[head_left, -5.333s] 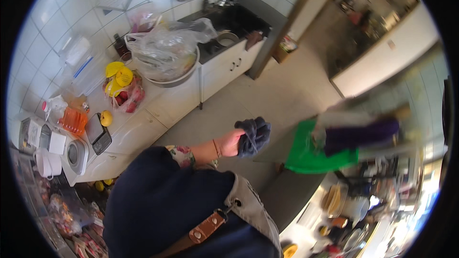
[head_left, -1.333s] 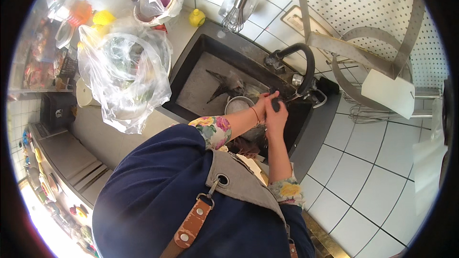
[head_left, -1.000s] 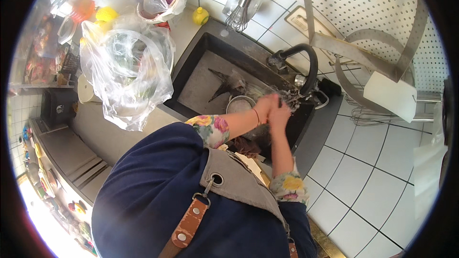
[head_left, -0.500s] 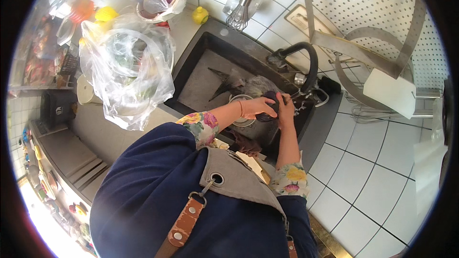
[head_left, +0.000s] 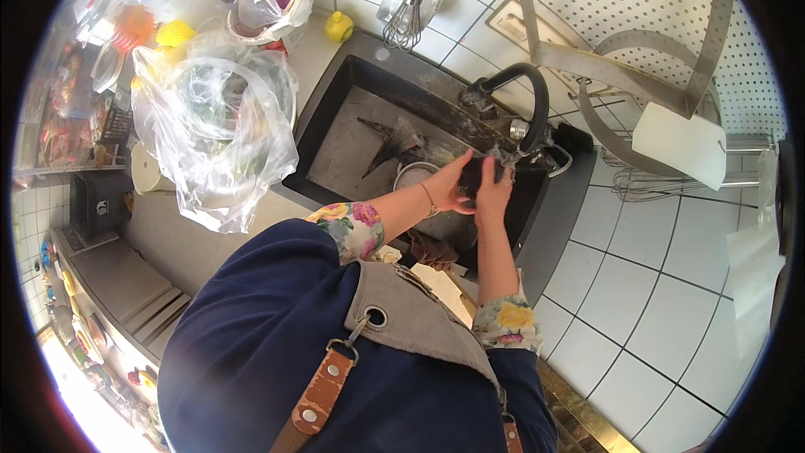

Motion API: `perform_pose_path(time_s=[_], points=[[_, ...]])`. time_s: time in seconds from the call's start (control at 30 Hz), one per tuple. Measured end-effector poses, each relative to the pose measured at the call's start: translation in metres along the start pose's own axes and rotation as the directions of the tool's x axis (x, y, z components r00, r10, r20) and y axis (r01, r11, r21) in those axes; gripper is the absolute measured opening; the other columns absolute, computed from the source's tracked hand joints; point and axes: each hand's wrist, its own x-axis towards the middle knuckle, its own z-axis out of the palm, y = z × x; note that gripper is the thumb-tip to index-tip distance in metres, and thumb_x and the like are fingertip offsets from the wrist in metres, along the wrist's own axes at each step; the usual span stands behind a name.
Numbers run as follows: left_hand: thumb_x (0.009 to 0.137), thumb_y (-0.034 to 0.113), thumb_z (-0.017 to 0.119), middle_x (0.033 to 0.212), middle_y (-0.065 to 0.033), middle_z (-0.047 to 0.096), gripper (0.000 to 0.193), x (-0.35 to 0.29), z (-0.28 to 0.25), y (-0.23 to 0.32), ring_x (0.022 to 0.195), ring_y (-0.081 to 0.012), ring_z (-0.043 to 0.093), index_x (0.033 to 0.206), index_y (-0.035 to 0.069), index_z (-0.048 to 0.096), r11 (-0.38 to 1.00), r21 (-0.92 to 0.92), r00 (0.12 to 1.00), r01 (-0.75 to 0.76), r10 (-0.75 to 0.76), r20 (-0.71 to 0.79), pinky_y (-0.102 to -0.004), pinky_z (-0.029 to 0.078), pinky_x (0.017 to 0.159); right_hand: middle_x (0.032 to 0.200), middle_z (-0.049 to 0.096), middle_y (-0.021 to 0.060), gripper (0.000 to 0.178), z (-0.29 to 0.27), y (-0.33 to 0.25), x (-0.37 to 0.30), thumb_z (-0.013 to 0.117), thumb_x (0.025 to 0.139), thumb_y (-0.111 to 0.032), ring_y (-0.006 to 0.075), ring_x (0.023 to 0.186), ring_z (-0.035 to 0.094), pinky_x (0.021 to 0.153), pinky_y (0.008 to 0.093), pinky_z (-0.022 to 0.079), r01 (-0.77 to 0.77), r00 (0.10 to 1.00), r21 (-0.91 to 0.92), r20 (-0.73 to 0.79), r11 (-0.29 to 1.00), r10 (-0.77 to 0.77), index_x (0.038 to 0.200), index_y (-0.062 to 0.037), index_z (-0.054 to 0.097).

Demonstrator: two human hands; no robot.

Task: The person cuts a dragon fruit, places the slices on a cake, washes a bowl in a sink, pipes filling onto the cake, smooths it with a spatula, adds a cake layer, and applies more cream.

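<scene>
Both my hands are at the right end of a dark sink (head_left: pixel 314 122), close under the black curved faucet (head_left: pixel 543 105). Between them is a small dark rounded thing (head_left: pixel 475 176); its kind cannot be made out. My left hand (head_left: pixel 449 186) grips it from the left, and my right hand (head_left: pixel 495 191) wraps it from the right. Water splashes around the fingertips. Left of my hands, a dark forked piece (head_left: pixel 387 147) with clear film lies on the sink bottom. A round metal-rimmed basket (head_left: pixel 415 174) sits partly behind my left wrist.
A brown cloth (head_left: pixel 432 250) hangs at the sink's near edge. On the left counter stand a clear plastic bag (head_left: pixel 218 134) and a yellow bottle (head_left: pixel 339 27). Whisks (head_left: pixel 404 25) and a white scraper (head_left: pixel 679 144) hang along the tiled wall.
Both hands have shifted slightly up toward the faucet with the dark thing, and the fingers are now more upright around it. The view has moved a little.
</scene>
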Motion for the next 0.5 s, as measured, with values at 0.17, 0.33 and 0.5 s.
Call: perform_pose_path(time_s=[0.17, 0.33, 0.5], points=[[0.095, 0.059, 0.056, 0.122, -0.017, 0.065, 0.069, 0.077, -0.001, -0.01, 0.106, -0.0332, 0.064, 0.133, 0.001, 0.057, 0.97, 0.002, 0.947, -0.242, 0.236, -0.216, -0.0459, 0.053, 0.086, 0.107, 0.065, 0.0241, 0.049, 0.009, -0.013, -0.012, 0.063, 0.096, -0.045, 0.0399, 0.102, 0.063, 0.089, 0.0452, 0.048, -0.034, 0.998, -0.247, 0.05, 0.968, 0.048, 0.112, 0.0015, 0.062], [0.098, 0.051, 0.055, 0.095, -0.0199, 0.071, 0.06, 0.059, 0.011, -0.023, 0.085, -0.0324, 0.067, 0.122, -0.003, 0.064, 0.752, 0.53, 0.782, -0.392, 0.576, -0.239, -0.0436, 0.052, 0.076, 0.098, 0.069, 0.0154, 0.053, 0.0, -0.015, -0.004, 0.058, 0.099, -0.044, 0.0299, 0.092, 0.066, 0.081, 0.0432, 0.051, -0.487, 0.874, 0.218, 0.119, 0.846, 0.472, 0.112, 0.0077, 0.063], [0.097, 0.047, 0.057, 0.082, -0.0169, 0.071, 0.057, 0.062, -0.001, -0.028, 0.077, -0.0283, 0.067, 0.12, -0.004, 0.065, 0.257, 0.833, 0.578, -0.489, 0.812, 0.089, -0.0401, 0.051, 0.073, 0.114, 0.065, 0.0112, 0.05, -0.003, -0.014, -0.006, 0.056, 0.101, -0.041, 0.0224, 0.103, 0.064, 0.083, 0.04, 0.05, -0.653, 0.747, 0.444, 0.247, 0.613, 0.617, 0.121, 0.0041, 0.06]])
